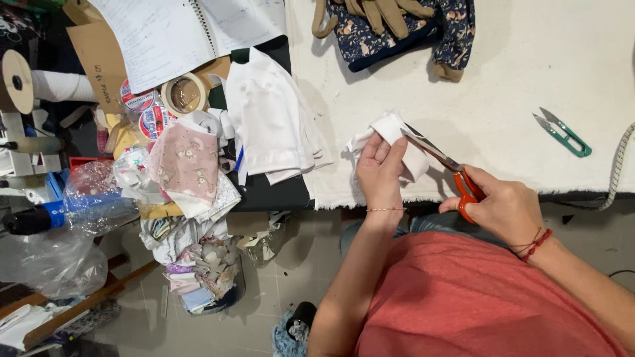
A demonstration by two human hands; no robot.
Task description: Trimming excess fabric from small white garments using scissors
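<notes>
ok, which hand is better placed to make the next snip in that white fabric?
Right. The right hand already holds the orange-handled scissors, blades at the edge of the white fabric piece. The left hand pinches that piece over the table, so it likely just steadies it.

The orange-handled steel scissors [444,164] had their blade tips hidden behind the small folded white cloth piece [397,142]. The dark floral fabric bundle [403,30] was cut off by the top edge.
</notes>
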